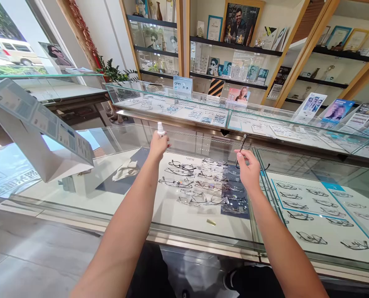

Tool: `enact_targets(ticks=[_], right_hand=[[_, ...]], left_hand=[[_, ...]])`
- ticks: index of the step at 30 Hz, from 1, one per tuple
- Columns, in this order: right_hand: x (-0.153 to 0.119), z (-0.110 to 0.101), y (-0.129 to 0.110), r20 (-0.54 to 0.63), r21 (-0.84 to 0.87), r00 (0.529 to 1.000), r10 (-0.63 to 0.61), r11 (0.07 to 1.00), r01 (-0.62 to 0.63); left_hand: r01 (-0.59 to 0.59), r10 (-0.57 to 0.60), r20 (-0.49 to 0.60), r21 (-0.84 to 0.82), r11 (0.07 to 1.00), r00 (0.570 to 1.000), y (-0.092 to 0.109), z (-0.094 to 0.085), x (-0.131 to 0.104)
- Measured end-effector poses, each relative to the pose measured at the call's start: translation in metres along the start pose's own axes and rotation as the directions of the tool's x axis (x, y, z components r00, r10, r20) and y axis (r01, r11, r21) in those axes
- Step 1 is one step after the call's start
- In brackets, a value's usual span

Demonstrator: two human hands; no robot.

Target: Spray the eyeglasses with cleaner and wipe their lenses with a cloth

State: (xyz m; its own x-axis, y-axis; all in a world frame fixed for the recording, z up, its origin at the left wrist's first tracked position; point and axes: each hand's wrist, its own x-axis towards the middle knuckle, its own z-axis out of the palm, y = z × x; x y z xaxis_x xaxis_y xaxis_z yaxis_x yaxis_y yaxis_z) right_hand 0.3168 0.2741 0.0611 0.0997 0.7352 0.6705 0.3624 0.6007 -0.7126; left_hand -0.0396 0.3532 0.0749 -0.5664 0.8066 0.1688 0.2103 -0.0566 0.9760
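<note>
The left hand [159, 145] is closed around a white bottle [160, 128]; the right hand [248, 165] pinches dark eyeglasses [243, 143] between thumb and fingers. Both arms stretch forward, hands well apart above the glass surface [116, 136]. Rows of spectacle frames [207, 185] lie between the forearms. Left of them are a crumpled cloth [125, 170] and slanted display board [58, 126]; beyond stands another glass case [200, 102].

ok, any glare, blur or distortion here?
Head view: daylight washes out the window at upper left; reflections cross the glass counter; shelves at right slant, likely wide-angle distortion; right hand looks sharp; blue poster carries a pixelated patch.
</note>
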Motion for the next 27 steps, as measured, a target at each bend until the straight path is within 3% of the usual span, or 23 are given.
enact_targets(ticks=[3,4,6,8,9,11,12,14,17,19,21,27], right_hand=[[0.001,-0.001,-0.005,-0.007,0.026,1.0,0.005,1.0,-0.004],[0.001,-0.001,-0.006,-0.001,0.042,1.0,0.006,0.999,-0.006],[0.001,-0.001,-0.008,0.024,0.078,1.0,0.016,0.997,-0.018],[0.0,0.0,-0.009,0.059,0.109,0.998,0.037,0.993,-0.044],[0.0,0.001,-0.009,0.072,0.12,0.996,0.05,0.991,-0.059],[0.0,0.001,-0.009,0.091,0.133,0.993,0.075,0.987,-0.086],[0.0,0.002,-0.01,0.099,0.139,0.991,0.086,0.985,-0.099],[0.0,0.002,-0.01,0.129,0.16,0.985,0.111,0.978,-0.131],[-0.001,0.005,-0.014,0.246,0.229,0.959,0.143,0.952,-0.201],[-0.004,0.009,-0.017,0.338,0.283,0.929,0.15,0.925,-0.252],[-0.007,0.012,-0.02,0.399,0.324,0.904,0.154,0.899,-0.296],[-0.012,0.017,-0.032,0.452,0.365,0.878,0.155,0.866,-0.341]], left_hand=[[0.044,0.029,0.255,-0.276,0.96,0.966,0.029,0.013,-0.028],[0.128,0.052,0.402,-0.408,0.904,0.914,0.038,0.018,-0.041],[0.358,0.111,0.665,-0.526,0.771,0.738,0.053,0.024,-0.069],[0.52,0.143,0.813,-0.484,0.704,0.564,0.063,0.03,-0.092],[0.562,0.149,0.854,-0.45,0.694,0.499,0.066,0.032,-0.101],[0.595,0.162,0.894,-0.403,0.695,0.417,0.067,0.037,-0.113],[0.591,0.163,0.9,-0.393,0.704,0.404,0.066,0.04,-0.116],[0.531,0.153,0.884,-0.396,0.749,0.443,0.061,0.048,-0.12],[0.299,0.151,0.76,-0.419,0.857,0.632,0.051,0.061,-0.124],[0.156,0.174,0.676,-0.397,0.904,0.716,0.044,0.069,-0.128],[0.075,0.191,0.656,-0.355,0.932,0.73,0.039,0.076,-0.132],[-0.048,0.248,0.674,-0.301,0.952,0.695,0.035,0.079,-0.139]])
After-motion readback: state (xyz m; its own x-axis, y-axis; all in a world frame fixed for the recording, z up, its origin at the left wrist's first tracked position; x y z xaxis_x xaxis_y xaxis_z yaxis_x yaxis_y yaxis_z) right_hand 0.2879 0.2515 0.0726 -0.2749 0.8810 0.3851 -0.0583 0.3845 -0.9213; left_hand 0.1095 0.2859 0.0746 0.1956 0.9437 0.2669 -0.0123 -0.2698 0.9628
